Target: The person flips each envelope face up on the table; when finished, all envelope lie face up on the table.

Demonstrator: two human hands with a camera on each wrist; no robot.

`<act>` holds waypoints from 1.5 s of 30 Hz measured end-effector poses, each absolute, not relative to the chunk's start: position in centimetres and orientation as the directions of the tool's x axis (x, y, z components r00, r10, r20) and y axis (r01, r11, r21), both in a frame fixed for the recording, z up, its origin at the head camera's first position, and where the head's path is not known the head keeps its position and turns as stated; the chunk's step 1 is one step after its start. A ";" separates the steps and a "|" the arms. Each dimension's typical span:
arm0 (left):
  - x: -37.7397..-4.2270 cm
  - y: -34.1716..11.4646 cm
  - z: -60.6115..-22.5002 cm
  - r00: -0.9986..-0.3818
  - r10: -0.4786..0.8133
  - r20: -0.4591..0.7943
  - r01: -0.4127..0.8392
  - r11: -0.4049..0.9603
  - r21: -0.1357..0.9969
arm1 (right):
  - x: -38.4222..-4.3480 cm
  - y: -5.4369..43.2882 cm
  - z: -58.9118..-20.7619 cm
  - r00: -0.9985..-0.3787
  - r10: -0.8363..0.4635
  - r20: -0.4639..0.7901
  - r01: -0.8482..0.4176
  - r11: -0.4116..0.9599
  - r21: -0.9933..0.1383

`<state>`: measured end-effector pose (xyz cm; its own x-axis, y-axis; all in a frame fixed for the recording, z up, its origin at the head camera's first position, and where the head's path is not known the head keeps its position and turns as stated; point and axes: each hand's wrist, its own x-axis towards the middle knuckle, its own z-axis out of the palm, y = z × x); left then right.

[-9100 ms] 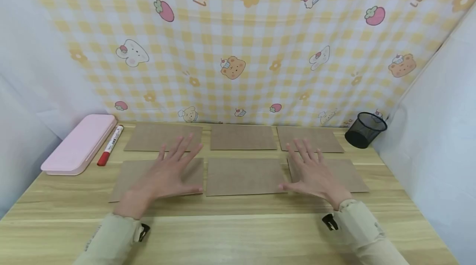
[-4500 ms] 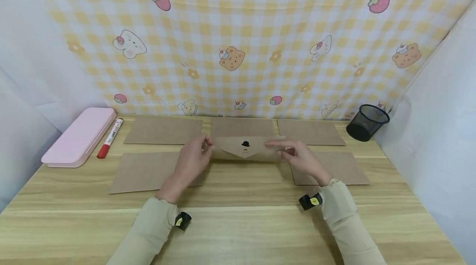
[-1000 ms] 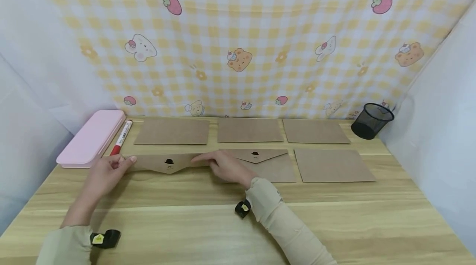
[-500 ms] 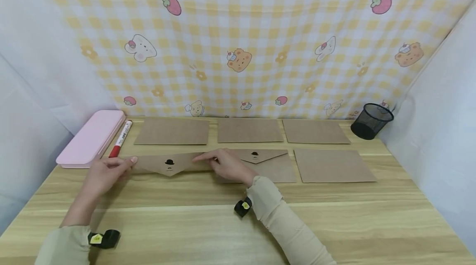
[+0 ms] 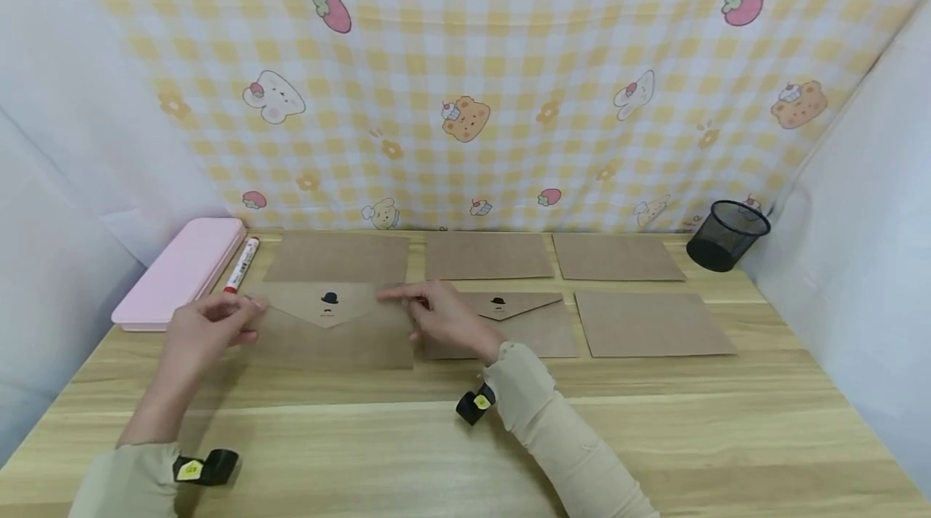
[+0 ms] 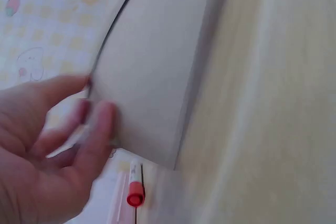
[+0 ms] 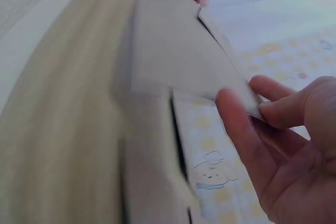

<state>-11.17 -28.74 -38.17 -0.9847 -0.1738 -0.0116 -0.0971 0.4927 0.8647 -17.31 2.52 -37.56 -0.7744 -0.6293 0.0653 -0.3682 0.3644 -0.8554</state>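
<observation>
Hands, 2, bare, in beige sleeves, both engaged on 1 item. Head view: left hand [image 5: 211, 332] pinches the upper left corner of a brown envelope [image 5: 327, 344]; right hand [image 5: 454, 320] holds its upper right corner, index finger extended along the flap. Envelope: front row, leftmost place; pointed flap facing up, printed with 1 dark hat. Whether its lower edge touches the counter [image 5: 465, 453] cannot be told.

Just to its right, 1 second envelope [image 5: 534, 336], flap up, same hat print, left part behind the right hand. Further right, 1 plain brown sheet [image 5: 655, 324]. Back row: 3 similar sheets [image 5: 487, 255], laid flat side by side. At left, 1 pink case [image 5: 182, 271] and, beside it, 1 white marker [image 5: 242, 266] with red cap. At far right, 1 black mesh cup [image 5: 727, 235]. Behind, 1 yellow checked cloth [image 5: 465, 57].

Left wrist view: thumb and fingers narrow on the envelope's corner; marker, red end nearest, below.

Right wrist view: fingers and thumb likewise closed on the opposite corner; left hand at the far end, second envelope beneath, blurred.
</observation>
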 end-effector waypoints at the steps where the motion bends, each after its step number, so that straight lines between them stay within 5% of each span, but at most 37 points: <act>1: -11.1 -28.6 -38.4 -0.990 -0.141 -0.006 -0.085 0.556 0.827 | -17.3 2.4 -37.8 -0.775 -0.628 0.068 -0.394 0.396 -0.829; 4: -11.2 -28.2 -39.0 -1.000 -0.017 -0.022 -0.027 0.730 0.683 | -17.1 2.2 -38.4 -0.759 -0.643 0.103 -0.537 0.529 -0.657; 8: -11.4 -27.6 -39.5 -0.996 0.086 -0.023 0.055 0.801 0.597 | -16.9 2.0 -38.6 -0.724 -0.680 0.115 -0.662 0.640 -0.389; 15: -11.3 -27.5 -39.8 -0.987 0.163 -0.008 0.128 0.802 0.584 | -16.4 2.1 -38.4 -0.750 -0.658 -0.074 -0.597 0.720 -0.354; 26: -11.0 -26.6 -39.5 -0.989 0.146 -0.015 0.124 0.882 0.455 | -16.0 0.9 -38.4 -0.811 -0.573 -0.118 -0.539 0.810 -0.229; 37: -12.7 -27.7 -36.5 -0.960 0.280 0.002 0.261 0.893 0.367 | -17.3 0.5 -36.9 -0.811 -0.582 -0.063 -0.534 0.780 -0.328; 45: -18.4 -28.6 -34.4 -0.954 0.273 -0.120 0.164 0.815 0.555 | -21.8 -0.6 -35.3 -0.824 -0.558 -0.095 -0.456 0.753 -0.474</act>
